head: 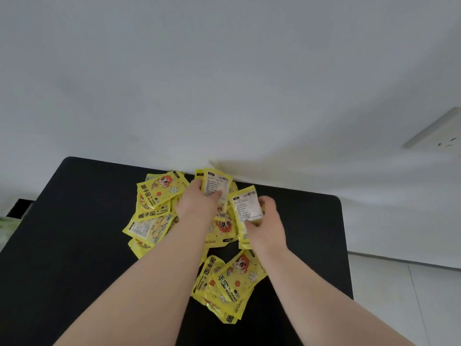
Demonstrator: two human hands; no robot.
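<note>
Several yellow hand-warmer packets (154, 206) lie heaped on a black table (74, 233). My left hand (197, 203) holds one packet (217, 186) upright near the table's far edge, its white printed back towards me, thumb across its face. My right hand (267, 221) grips a second packet (245, 208), also back side showing, just right of the first. More packets (232, 278) lie between my forearms, printed with a cartoon figure and "HAND WARMER".
A white wall rises right behind the table's far edge. A wall socket (441, 136) sits at the upper right. Pale floor tiles (399, 295) show past the table's right edge. Something green (6, 228) shows at the left edge.
</note>
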